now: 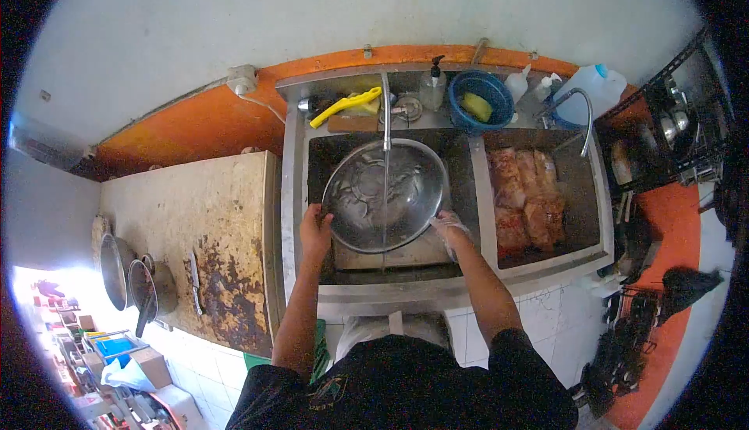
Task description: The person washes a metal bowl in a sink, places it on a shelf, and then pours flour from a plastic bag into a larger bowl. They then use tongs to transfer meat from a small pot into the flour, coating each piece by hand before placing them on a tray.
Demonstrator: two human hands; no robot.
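Observation:
A wide metal bowl (356,231) is held in the left basin of the sink (480,196), below a tall faucet (386,110). Water runs from the faucet in a thin stream over the bowl. My left hand (315,231) is closed on the bowl's left rim, fingers partly hidden behind it. On the lower right rim, my right hand (451,231) grips too, wearing a clear plastic glove. In the right basin lie several packs of reddish meat (530,196), under a second faucet (585,129).
Along the back ledge stand a blue bucket (460,118) with a yellow sponge (477,107), a pump bottle (432,87), a yellow-handled tool (343,108) and a large jug (589,94). A knife (195,282) and metal pots (160,286) rest on the worn table (179,196) at left.

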